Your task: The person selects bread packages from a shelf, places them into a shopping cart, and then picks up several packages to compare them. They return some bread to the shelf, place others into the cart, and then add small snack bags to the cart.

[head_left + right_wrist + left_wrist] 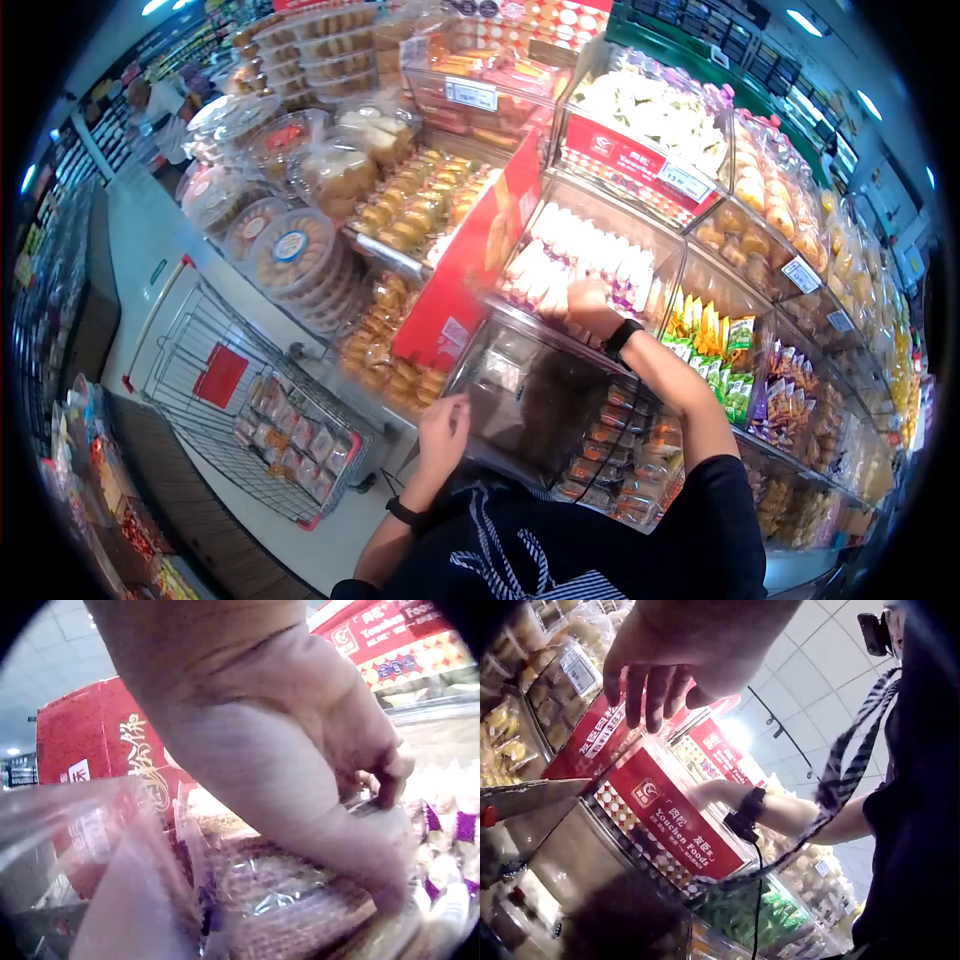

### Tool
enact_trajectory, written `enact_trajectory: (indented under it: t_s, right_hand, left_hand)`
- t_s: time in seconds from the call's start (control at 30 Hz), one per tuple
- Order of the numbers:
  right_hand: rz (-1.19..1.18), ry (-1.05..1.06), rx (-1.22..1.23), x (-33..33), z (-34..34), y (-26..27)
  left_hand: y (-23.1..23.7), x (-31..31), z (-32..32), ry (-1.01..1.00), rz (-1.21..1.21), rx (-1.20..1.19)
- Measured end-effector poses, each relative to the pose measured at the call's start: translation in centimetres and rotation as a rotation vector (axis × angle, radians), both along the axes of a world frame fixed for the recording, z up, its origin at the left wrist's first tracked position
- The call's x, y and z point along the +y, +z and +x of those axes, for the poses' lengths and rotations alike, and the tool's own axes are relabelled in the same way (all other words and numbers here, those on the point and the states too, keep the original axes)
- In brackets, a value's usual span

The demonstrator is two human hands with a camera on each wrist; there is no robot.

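Note:
My right hand (590,302) reaches into a clear bin of wrapped snacks (545,255) with white and purple wrappers. In the right wrist view, its curled fingers and thumb pinch at a wrapped snack (394,930) among the pile; the hand partly hides it. Beside the hand lie larger clear packets of textured brown snacks (277,900). My left hand (443,432) is held in the air near the left edge of a dark bin (530,400), its fingers loosely bent and holding nothing. In the left wrist view, the fingers (656,694) hang down before the red display boards.
A shopping cart (240,390) with several packaged goods stands at the left. Round plastic tubs (290,250) are stacked beside a red divider board (475,260). Green and orange packets (710,350) fill the bin to the right. Another person (160,105) is in the far aisle.

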State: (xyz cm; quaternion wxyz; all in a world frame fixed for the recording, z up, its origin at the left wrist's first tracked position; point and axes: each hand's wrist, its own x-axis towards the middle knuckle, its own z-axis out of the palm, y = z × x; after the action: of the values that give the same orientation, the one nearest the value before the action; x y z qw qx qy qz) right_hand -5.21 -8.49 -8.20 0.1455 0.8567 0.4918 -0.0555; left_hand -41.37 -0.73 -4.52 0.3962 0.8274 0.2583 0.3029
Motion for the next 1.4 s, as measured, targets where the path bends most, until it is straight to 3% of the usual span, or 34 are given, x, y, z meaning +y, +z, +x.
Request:
enact_trajectory:
  t_s: [0.03,0.1,0.17,0.23,0.3,0.37,0.43,0.47,0.53,0.57,0.67,0.77,0.83,0.9,0.97,1.03,1.07,1.1,1.17,1.2,1.23,1.27,1.3,1.4]
  right_hand:
    - [-0.066,0.200,-0.272,-1.2,-0.2,0.6]
    - [0.111,0.096,-0.203,-0.1,-1.5,2.4]
    - [0.508,-0.167,0.279,0.9,-0.9,3.2]
    - [0.337,-0.060,0.255,-0.6,-1.5,6.6]
    - [0.262,0.050,0.405,-1.1,1.4,5.8]
    - [0.281,-0.022,0.261,-2.2,3.4,3.1]
    - [0.301,-0.210,0.419,-2.2,4.4,2.1]
    - [0.300,-0.292,0.309,-2.1,3.9,2.0]
    - [0.237,-0.114,0.146,-1.6,1.5,3.4]
    - [0.193,-0.137,0.149,-1.3,0.3,4.8]
    - [0.117,-0.281,0.106,0.1,-4.8,10.2]
    - [0.329,-0.426,-0.135,1.6,-13.1,17.1]
    - [0.797,-0.277,0.009,3.4,-23.4,22.0]
    - [0.914,-0.139,0.312,6.3,-31.2,24.7]
    - [0.798,0.063,0.466,10.7,-39.0,26.7]
    - [0.628,0.284,0.712,16.0,-44.4,26.2]
    - [0.471,0.303,0.814,19.7,-48.4,26.3]
    - [0.313,0.428,0.944,24.1,-51.0,25.3]
    - [-0.007,0.379,1.000,32.1,-56.7,21.7]
    - [-0.113,0.593,0.973,36.4,-58.4,18.3]
    - [-0.198,0.492,1.127,39.8,-59.6,13.6]
    - [-0.259,0.597,1.092,43.6,-60.9,8.7]
    - [-0.260,0.650,1.037,46.7,-62.6,4.1]
    - [-0.286,0.629,0.788,54.8,-65.7,-12.6]
  left_hand:
    - [0.0,-0.2,-0.5,0.002,-0.010,0.016]
    - [-0.5,-0.6,-2.0,0.011,0.057,0.031]
    - [-0.8,-0.3,-4.6,-0.010,0.057,0.100]
    - [-0.6,-0.1,-7.9,0.038,0.017,0.172]
    - [-1.7,0.4,-11.4,0.140,-0.080,0.211]
    - [-2.4,1.1,-14.5,0.220,-0.149,0.253]
    - [-2.0,1.3,-16.9,0.286,-0.199,0.264]
    - [-2.0,1.6,-18.0,0.307,-0.234,0.278]
    - [-2.7,2.1,-19.8,0.345,-0.212,0.251]
    - [-3.5,2.6,-20.7,0.358,-0.167,0.243]
    - [-5.0,4.0,-23.6,0.416,-0.067,0.209]
    - [-6.9,6.2,-28.3,0.552,-0.218,0.224]
    - [-11.7,8.8,-32.7,0.710,-0.120,0.175]
    - [-16.6,11.6,-37.6,0.950,-0.078,0.383]
    - [-16.8,14.9,-41.8,1.253,-0.338,0.524]
    - [-20.9,18.1,-45.9,1.492,-0.108,0.595]
    - [-22.6,19.6,-47.6,1.537,-0.170,0.566]
    - [-24.2,21.1,-49.1,1.582,-0.233,0.535]
    - [-27.4,22.2,-50.6,1.617,-0.432,0.539]
    - [-28.9,22.5,-50.4,1.598,-0.571,0.572]
    - [-30.2,23.0,-50.4,1.572,-0.701,0.603]
    - [-30.7,23.0,-50.5,1.490,-0.798,0.565]
    - [-30.1,23.2,-50.2,1.504,-0.698,0.591]
    - [-30.4,22.9,-50.1,1.534,-0.763,0.417]
